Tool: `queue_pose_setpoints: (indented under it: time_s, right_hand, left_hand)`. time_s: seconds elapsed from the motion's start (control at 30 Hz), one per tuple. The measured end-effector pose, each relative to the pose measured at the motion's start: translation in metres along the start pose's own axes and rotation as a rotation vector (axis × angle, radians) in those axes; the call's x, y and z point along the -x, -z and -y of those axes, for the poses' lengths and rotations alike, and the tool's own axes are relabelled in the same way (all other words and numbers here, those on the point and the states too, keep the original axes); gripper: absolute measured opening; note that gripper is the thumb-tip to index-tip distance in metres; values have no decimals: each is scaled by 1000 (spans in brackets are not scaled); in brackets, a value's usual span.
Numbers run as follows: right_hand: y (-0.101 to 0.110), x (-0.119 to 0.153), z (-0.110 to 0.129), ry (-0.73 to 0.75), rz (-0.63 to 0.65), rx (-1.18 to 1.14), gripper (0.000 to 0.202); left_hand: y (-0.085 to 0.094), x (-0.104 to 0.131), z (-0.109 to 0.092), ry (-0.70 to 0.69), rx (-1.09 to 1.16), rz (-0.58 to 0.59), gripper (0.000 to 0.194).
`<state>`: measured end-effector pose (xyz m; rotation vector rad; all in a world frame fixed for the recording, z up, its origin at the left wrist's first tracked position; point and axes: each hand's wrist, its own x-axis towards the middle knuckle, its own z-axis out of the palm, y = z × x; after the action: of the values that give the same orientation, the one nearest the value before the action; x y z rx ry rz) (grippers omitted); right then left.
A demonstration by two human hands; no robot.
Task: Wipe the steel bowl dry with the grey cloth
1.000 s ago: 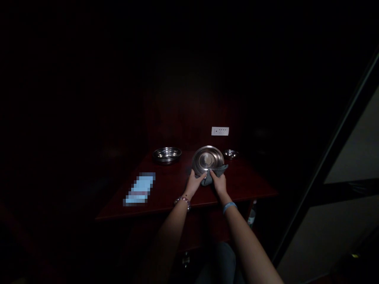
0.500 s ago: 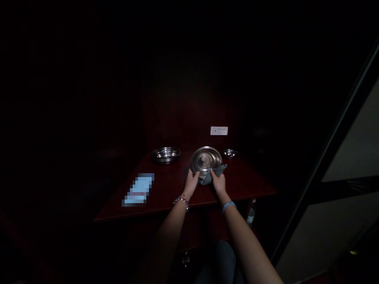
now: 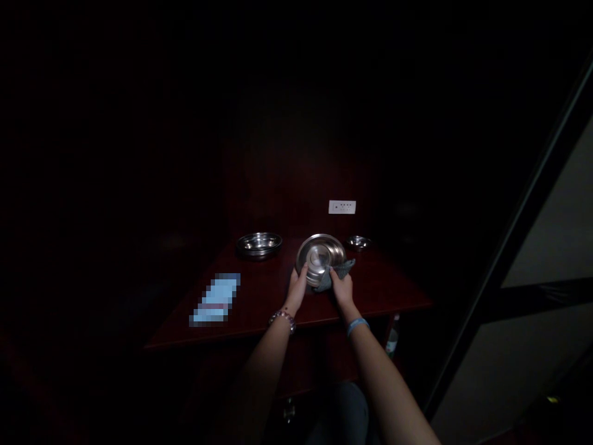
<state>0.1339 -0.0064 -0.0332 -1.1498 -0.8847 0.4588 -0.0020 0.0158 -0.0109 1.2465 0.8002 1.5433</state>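
Note:
A shiny steel bowl is tilted up in front of me, above the dark red table. My left hand grips its lower left rim, with the thumb over the edge. At the lower right rim, my right hand is closed on a grey-green cloth, which lies pressed against the bowl. One corner of the cloth sticks out to the right. The fingers behind the bowl are hidden.
Stacked steel bowls stand at the back left of the table. A smaller steel bowl is at the back right, below a white wall socket. A blurred-out pale blue item lies at left. Below the tabletop stands a bottle.
The bowl has turned and tilted a little in my hands. My left thumb has shifted up along its rim, while the cloth stays at the lower right.

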Motion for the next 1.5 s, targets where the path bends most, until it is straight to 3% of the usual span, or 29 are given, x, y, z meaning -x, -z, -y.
queue_pose_setpoints:
  time_s: [0.23, 0.4, 0.67, 0.83, 0.93, 1.27, 1.5]
  right_hand:
    - [1, 0, -1, -5, -25, -33, 36]
    - [0, -1, -3, -3, -19, -47, 36]
    - [-2, -1, -3, -1, -15, -26, 37]
    - [-2, 0, 0, 9, -31, -26, 36]
    - [-2, -1, -2, 18, -35, -25, 36]
    - [1, -1, -2, 23, -21, 3, 36]
    - [-2, 1, 0, 20, -16, -11, 36]
  left_hand:
    - [-3, 3, 7, -111, -64, 126, 74]
    - [0, -3, 16, -51, -118, 198, 46]
    - [0, -5, 10, -60, -65, 6, 58]
    - [1, -5, 9, -21, 1, -59, 35]
    - [1, -4, 7, -32, 17, -39, 31]
    - [-2, 2, 9, -71, -17, 174, 53]
    - [2, -1, 12, -75, -117, 116, 39]
